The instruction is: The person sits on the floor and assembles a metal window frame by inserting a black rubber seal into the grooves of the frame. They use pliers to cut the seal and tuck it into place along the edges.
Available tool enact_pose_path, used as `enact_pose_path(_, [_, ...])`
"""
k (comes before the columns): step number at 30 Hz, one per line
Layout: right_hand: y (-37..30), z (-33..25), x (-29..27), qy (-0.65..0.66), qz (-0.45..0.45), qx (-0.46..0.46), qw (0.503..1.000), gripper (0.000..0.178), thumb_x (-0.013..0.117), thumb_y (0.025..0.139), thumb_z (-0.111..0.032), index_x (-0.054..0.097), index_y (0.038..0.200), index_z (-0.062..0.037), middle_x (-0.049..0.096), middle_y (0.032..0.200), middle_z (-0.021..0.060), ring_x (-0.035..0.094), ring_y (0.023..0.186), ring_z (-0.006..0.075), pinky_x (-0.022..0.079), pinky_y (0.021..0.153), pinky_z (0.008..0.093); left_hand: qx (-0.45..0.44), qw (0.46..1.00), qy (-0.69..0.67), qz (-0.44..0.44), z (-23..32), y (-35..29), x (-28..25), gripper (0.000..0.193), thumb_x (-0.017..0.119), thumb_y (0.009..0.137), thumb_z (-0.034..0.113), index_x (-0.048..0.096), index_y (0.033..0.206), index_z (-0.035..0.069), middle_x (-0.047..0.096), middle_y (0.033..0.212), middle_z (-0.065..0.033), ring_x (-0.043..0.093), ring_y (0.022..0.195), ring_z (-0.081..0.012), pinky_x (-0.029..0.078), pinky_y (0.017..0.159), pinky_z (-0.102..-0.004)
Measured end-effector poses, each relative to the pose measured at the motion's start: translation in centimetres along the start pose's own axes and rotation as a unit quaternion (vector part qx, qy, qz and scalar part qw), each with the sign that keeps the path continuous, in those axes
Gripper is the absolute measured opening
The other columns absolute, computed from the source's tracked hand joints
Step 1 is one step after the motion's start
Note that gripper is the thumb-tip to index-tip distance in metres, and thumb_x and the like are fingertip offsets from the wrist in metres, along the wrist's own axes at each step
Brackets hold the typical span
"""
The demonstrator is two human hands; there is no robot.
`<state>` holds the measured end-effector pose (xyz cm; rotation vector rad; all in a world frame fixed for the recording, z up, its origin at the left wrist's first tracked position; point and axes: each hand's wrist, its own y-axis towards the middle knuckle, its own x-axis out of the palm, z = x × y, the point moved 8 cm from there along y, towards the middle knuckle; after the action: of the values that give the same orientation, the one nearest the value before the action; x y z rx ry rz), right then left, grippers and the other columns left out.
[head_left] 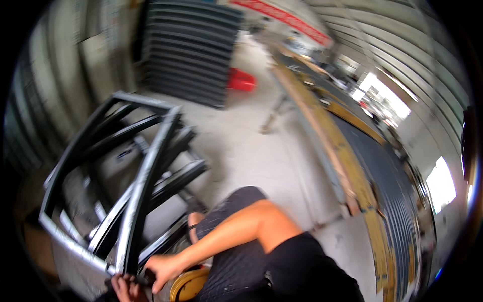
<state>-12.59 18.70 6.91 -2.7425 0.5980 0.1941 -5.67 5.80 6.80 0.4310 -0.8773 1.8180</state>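
At the lower left, my left hand (128, 288) has its fingers curled at the near bottom corner of a dark metal frame (132, 221). Something dark lies by these fingers, too blurred to name. My right hand (164, 269) reaches across from the right, close beside the left one, with thumb and fingers around a dark spot by the frame's corner. Motion smears its fingertips, so I cannot tell whether it grips anything. The frame stands tilted among more dark metal bars (176, 181). A round yellow object (188, 284) sits just below my right wrist.
A stack of dark ribbed panels (191, 50) stands at the back, with a red container (241, 79) beside it. Along the right runs a long workbench (347, 186) with yellow edges and grey ribbed sheets. Pale tall panels (55, 70) lean at the left. My knee (241, 201) juts up in the middle.
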Motion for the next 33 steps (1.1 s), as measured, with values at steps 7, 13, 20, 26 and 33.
enact_pose_path(7, [-0.8,0.9,0.1,-0.009,0.191,-0.029,0.981,0.047,0.086,0.064,-0.043,0.071,0.092,-0.0078,0.071,0.084,0.0107,0.068,0.076,0.0242,0.053,0.070,0.0359,-0.082,0.992,-0.011,-0.093,0.6,0.5,1.5,0.031,0.061,0.095,0.027,0.058,0.117,0.005,0.064,0.107,-0.0089,0.058,0.103,-0.0241,0.046,0.094,-0.0416])
enact_pose_path(13, [-3.9,0.7,-0.2,0.101,0.312,-0.017,0.944,0.033,0.082,0.071,-0.035,0.068,0.083,-0.0071,0.069,0.076,0.0084,0.067,0.069,0.0217,0.052,0.063,0.0332,-0.060,0.986,-0.022,-0.156,2.9,2.5,-0.4,0.034,0.058,0.097,0.025,0.057,0.124,0.005,0.064,0.111,-0.0064,0.059,0.102,-0.0192,0.046,0.093,-0.0355])
enact_pose_path(20, [-3.6,6.9,5.4,-0.075,0.532,-0.121,0.835,0.043,0.076,0.075,-0.028,0.064,0.103,0.0012,0.067,0.082,0.0146,0.064,0.077,0.0282,0.050,0.071,0.0382,0.254,0.788,0.556,-0.076,3.8,4.1,-2.8,0.030,0.067,0.090,0.018,0.064,0.116,0.003,0.062,0.112,-0.0205,0.062,0.085,-0.0308,0.053,0.072,-0.0363])
enact_pose_path(26, [0.3,4.1,7.0,-0.014,0.307,0.022,0.951,0.041,0.073,0.083,-0.033,0.063,0.104,0.0002,0.066,0.081,0.0143,0.065,0.080,0.0290,0.051,0.075,0.0384,0.032,0.938,0.300,0.171,3.2,1.3,-11.0,0.028,0.069,0.087,0.014,0.062,0.111,0.001,0.063,0.096,-0.0037,0.059,0.083,-0.0121,0.048,0.071,-0.0244])
enact_pose_path(33, [3.7,3.6,9.2,-0.173,0.188,0.039,0.966,0.021,0.065,0.071,-0.004,0.068,0.092,-0.0055,0.065,0.086,0.0161,0.062,0.085,0.0365,0.049,0.076,0.0432,-0.017,0.949,0.201,0.241,-0.4,1.6,-17.8,0.025,0.071,0.085,0.010,0.056,0.105,0.004,0.060,0.085,-0.0020,0.057,0.073,-0.0097,0.049,0.066,-0.0235])
